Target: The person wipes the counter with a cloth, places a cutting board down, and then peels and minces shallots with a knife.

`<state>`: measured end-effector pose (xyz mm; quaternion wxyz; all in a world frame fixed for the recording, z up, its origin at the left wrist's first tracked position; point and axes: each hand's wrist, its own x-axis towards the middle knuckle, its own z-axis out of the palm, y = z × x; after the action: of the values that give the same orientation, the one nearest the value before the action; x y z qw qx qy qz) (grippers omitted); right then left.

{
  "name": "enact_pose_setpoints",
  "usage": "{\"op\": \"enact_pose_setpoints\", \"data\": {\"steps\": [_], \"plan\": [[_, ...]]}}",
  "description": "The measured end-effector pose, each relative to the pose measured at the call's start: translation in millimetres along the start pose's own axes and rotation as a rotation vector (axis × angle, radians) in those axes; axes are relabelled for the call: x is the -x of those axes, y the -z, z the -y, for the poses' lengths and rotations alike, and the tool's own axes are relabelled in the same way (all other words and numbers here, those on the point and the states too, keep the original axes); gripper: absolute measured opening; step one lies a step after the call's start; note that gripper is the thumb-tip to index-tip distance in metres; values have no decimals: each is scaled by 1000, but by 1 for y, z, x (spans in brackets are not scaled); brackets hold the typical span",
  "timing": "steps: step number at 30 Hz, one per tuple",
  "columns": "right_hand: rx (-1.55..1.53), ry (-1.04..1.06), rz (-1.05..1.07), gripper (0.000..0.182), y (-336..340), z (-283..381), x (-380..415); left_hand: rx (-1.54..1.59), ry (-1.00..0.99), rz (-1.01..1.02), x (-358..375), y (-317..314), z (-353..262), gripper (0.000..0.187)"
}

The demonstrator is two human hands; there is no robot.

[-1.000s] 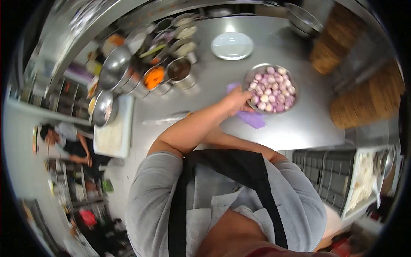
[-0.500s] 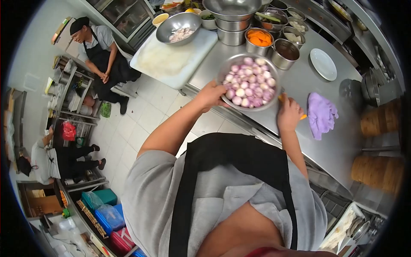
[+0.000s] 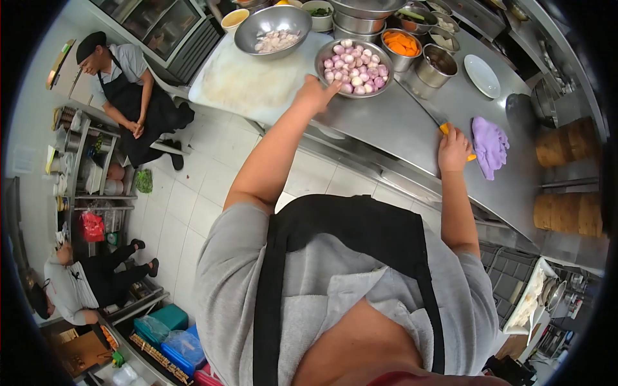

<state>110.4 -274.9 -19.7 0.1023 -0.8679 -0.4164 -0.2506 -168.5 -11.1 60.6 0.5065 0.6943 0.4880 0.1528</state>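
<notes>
A metal bowl [image 3: 353, 92] of peeled shallots [image 3: 356, 67] rests on the steel counter, beside the white cutting board. My left hand [image 3: 315, 96] is at the near left of this bowl, its thumb and fingers closed at the rim. Further right, my right hand [image 3: 454, 152] is wrapped round the orange handle of a knife [image 3: 421, 103]. The blade lies low over the counter and points away toward the bowls. Just right of that hand sits a crumpled purple cloth [image 3: 490, 147].
On the cutting board [image 3: 225, 83] stands a larger bowl [image 3: 270, 48] with pale chopped pieces. A pot of orange slices [image 3: 402, 48], a metal pot [image 3: 438, 67] and a white oval plate [image 3: 482, 76] are behind. Bamboo steamers [image 3: 566, 212] stand right; two co-workers [image 3: 145, 96] are left.
The bowl of shallots has moved away from me and slightly left, toward the board, with my left hand at its rim. The knife, partly hidden before, now shows its blade.
</notes>
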Motion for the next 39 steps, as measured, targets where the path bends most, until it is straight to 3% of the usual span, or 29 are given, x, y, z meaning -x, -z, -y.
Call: {"op": "enact_pose_setpoints", "data": {"steps": [1,2,4,5,7,11,13,14,19,22,23,25,26,28,30,32,33,35,37,39], "plan": [[-6,23,-8,39,-3,-1,0,-435,-117,-254,0,1,-2,49],[-16,50,-10,38,-6,-4,0,-430,-118,-255,-3,2,-4,49],[-36,54,-9,37,-4,-3,-2,-333,-502,-490,-10,4,-8,39],[-59,50,-8,36,-3,-1,-1,-342,-501,-492,-19,4,-12,39],[-62,45,-13,36,-3,-1,-1,-509,-728,-460,-46,2,-24,32],[-57,25,20,36,3,0,-3,-727,-749,-364,-91,-14,-44,31],[-70,29,15,37,3,-1,-3,-935,-707,-246,-106,-19,-49,45],[-77,35,18,38,2,-2,-3,-994,-656,-232,-113,-21,-52,40],[-89,16,33,40,-1,-2,0,-956,-554,-315,-126,-27,-55,34],[-66,16,89,41,7,0,1,-559,-545,-446,-106,-18,-61,40],[-53,14,118,41,9,-1,2,-565,-528,-457,-94,-12,-59,40],[-65,30,161,41,14,-2,2,317,-328,-279,-67,2,-53,42],[-77,43,241,40,20,-3,4,556,-261,-176,-47,14,-45,42],[-203,59,325,39,23,-9,13,860,-218,-109,-26,41,-1,41],[-356,5,352,38,27,-19,26,900,-128,-147,-10,74,40,43],[-498,-52,376,37,40,-17,37,695,-62,-313,-7,97,80,39],[-634,-155,412,37,54,-10,42,698,-63,-303,-10,110,95,39],[-757,-261,451,36,70,18,51,374,-66,-398,-13,128,122,33],[-931,-226,269,34,75,56,58,236,-121,-468,-17,135,134,33],[-975,-233,560,35,90,97,45,57,-329,-576,-30,139,145,35]]}}
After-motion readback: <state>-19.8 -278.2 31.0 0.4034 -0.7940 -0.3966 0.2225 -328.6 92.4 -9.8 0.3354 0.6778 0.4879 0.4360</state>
